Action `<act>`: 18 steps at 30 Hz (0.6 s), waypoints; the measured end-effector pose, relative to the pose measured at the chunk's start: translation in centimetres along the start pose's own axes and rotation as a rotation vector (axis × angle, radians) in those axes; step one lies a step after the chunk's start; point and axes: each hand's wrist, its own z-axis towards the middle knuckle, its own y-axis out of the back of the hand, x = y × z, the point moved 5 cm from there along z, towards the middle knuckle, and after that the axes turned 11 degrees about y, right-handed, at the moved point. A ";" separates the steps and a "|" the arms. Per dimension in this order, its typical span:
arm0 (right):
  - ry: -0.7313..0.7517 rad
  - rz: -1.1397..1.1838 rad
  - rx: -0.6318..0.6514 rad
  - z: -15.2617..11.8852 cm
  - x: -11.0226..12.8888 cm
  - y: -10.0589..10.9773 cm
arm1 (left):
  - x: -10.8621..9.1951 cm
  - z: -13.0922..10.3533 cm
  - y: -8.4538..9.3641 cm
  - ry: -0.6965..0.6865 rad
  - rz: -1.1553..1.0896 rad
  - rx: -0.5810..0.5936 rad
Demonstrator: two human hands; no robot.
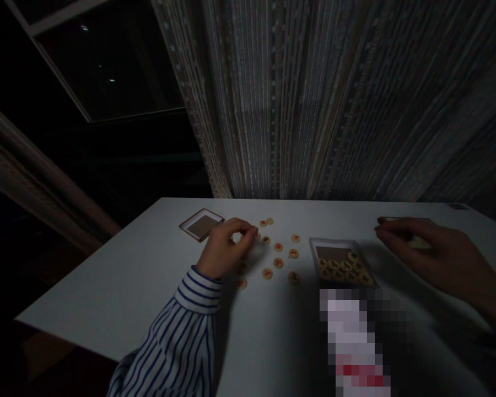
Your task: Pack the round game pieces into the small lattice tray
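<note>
Wooden game discs (278, 247) lie scattered on the white table (119, 286), near its middle. At their nine o'clock the left hand (225, 245), in a striped sleeve (177, 336), rests with fingers curled down over the nearest discs; whether it grips one cannot be told. At their three o'clock sits a shallow tray (342, 263) holding more discs. Farther toward three o'clock, the right hand (421, 248) hovers, fingers loosely bent, empty. An empty lid (201, 224) lies at the left hand's eleven o'clock.
</note>
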 end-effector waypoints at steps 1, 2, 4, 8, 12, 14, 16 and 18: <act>0.012 -0.007 -0.012 0.6 0.3 0.1 | 0.3 0.6 0.7 0.021 0.019 -0.022; 0.006 -0.010 -0.001 1.2 0.6 0.0 | 0.4 1.3 1.2 0.032 0.029 -0.043; 0.013 -0.003 -0.024 2.4 1.3 -0.2 | 0.8 2.5 2.0 0.069 0.058 -0.040; 0.061 0.042 0.018 4.3 2.6 -2.4 | 1.4 4.7 2.0 0.066 0.115 0.044; 0.169 0.084 0.141 6.5 3.7 -6.1 | 3.0 6.5 0.8 0.082 0.152 0.132; 0.208 0.072 0.231 7.8 4.2 -8.2 | 4.0 7.1 -0.1 0.082 0.191 0.193; 0.246 0.056 0.311 9.1 4.8 -10.1 | 5.1 7.5 -0.9 0.087 0.246 0.246; 0.252 0.025 0.385 10.3 5.3 -12.0 | 6.2 7.8 -1.6 0.099 0.308 0.303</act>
